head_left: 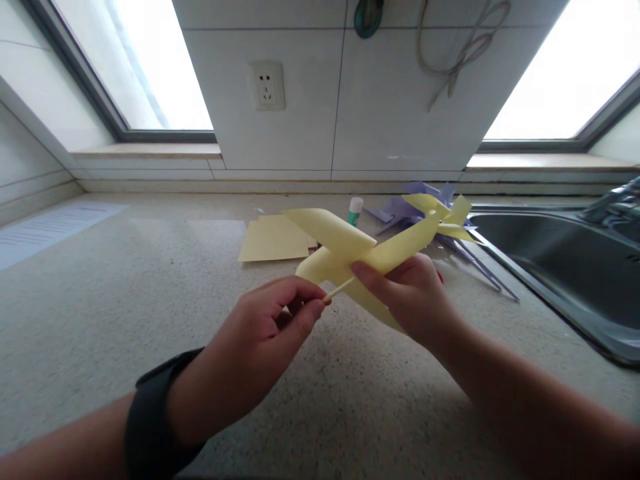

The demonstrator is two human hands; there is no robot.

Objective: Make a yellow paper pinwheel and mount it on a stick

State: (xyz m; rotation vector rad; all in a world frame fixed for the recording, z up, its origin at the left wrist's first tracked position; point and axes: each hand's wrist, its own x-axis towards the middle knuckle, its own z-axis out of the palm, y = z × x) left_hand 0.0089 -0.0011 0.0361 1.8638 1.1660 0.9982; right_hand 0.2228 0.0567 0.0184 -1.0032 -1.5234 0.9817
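My left hand (270,327) pinches a thin pale stick (340,289) between thumb and fingers. The stick's far end meets the middle of a yellow paper pinwheel (333,233), or reaches behind it; I cannot tell which. My right hand (417,297) grips that pinwheel, thumb on its near face and the other fingers mostly hidden behind the paper. The curled blades spread out above the counter. A bit of red shows just past my left fingertips, too small to name.
Behind the held pinwheel lie yellow paper sheets (275,238), a green glue stick (355,211) with a white cap, a purple paper pinwheel (400,209) and smaller yellow blades (457,212). Purple sticks (485,267) lie beside the metal sink (565,280). A printed sheet (55,227) rests at left.
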